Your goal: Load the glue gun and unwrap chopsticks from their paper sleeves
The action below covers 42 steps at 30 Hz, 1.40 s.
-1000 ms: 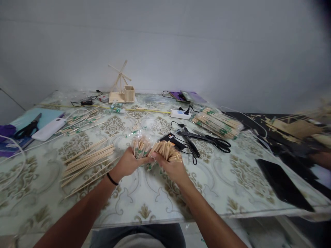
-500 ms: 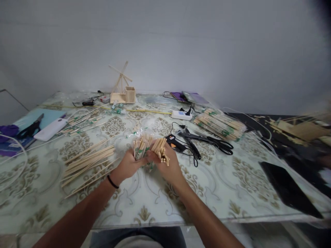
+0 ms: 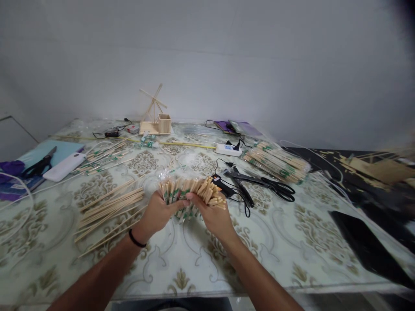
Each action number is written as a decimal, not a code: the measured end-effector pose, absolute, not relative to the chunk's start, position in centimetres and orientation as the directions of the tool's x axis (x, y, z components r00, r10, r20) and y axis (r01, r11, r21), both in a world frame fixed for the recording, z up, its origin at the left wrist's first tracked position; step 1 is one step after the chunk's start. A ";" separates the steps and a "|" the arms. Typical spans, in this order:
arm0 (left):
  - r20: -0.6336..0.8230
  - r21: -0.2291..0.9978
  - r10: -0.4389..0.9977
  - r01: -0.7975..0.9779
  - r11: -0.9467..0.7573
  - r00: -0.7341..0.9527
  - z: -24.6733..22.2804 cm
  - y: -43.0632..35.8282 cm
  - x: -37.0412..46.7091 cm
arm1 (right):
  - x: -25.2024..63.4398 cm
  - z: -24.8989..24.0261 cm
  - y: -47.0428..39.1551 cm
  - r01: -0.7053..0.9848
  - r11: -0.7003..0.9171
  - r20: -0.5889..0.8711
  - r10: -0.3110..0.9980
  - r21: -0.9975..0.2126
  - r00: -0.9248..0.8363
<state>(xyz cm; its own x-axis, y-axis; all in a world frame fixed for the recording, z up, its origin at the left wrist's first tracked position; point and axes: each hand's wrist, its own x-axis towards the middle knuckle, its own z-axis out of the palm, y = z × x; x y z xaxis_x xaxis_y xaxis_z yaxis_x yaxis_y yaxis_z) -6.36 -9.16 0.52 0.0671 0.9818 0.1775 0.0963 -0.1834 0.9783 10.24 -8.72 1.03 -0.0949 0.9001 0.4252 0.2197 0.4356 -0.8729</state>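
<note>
A thick bundle of chopsticks [image 3: 188, 186], many in clear wrappers with green print, is gripped between both hands above the middle of the table. My left hand [image 3: 158, 214] closes round its left side, thumb across the wrapped sticks. On the right side my right hand [image 3: 214, 216] is wrapped round it, thumb pressed on the sticks, and bare tips fan out past the fingers. The lower part of the bundle is mostly hidden. Loose unwrapped chopsticks [image 3: 108, 209] lie on the patterned cloth left of my left hand.
A glue gun [image 3: 223, 186] and large black scissors [image 3: 275, 188] lie right of my hands. Beyond them are a bag of wrapped chopsticks [image 3: 277, 162] and a power strip [image 3: 228, 150]. A small stick windmill [image 3: 155, 123] stands at the back. A black tablet-like slab [image 3: 366, 244] lies front right.
The bundle has spread wider between my hands, with more tips fanning out on the right. My hands have moved slightly apart. The whole view has shifted down a little.
</note>
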 end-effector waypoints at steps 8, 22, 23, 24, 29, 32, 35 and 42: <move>0.260 0.956 0.965 0.142 -0.256 -0.015 0.5 -9.7 -6.2 | 10.9 1.9 -9.1 0.280 0.466 0.438 0.885 -0.839 -0.160; 0.351 0.920 0.936 0.194 -0.340 -0.020 0.9 -10.0 -6.0 | 10.5 1.6 -9.6 0.272 0.460 0.464 0.884 -0.846 -0.052; 0.354 0.919 0.935 0.195 -0.343 -0.024 0.9 -10.0 -6.0 | 10.4 1.6 -9.6 0.267 0.454 0.459 0.887 -0.850 -0.049; 0.358 0.917 0.933 0.196 -0.346 -0.025 1.0 -10.0 -6.0 | 10.3 1.7 -9.6 0.262 0.450 0.454 0.890 -0.854 -0.048; 0.361 0.912 0.932 0.207 -0.355 0.008 1.5 -10.4 -6.2 | 10.2 2.1 -9.8 0.248 0.436 0.438 0.898 -0.865 -0.053; 0.339 0.912 0.939 0.227 -0.341 0.048 1.6 -10.1 -6.6 | 10.1 1.8 -9.6 0.252 0.430 0.433 0.900 -0.867 -0.049; 0.308 0.915 0.946 0.244 -0.323 0.096 1.3 -9.5 -7.2 | 10.0 1.2 -9.3 0.246 0.415 0.419 0.907 -0.876 -0.040; 0.222 0.932 0.956 0.248 -0.266 0.193 0.4 -8.4 -7.8 | 10.0 0.1 -9.6 0.216 0.334 0.333 0.942 -0.917 -0.045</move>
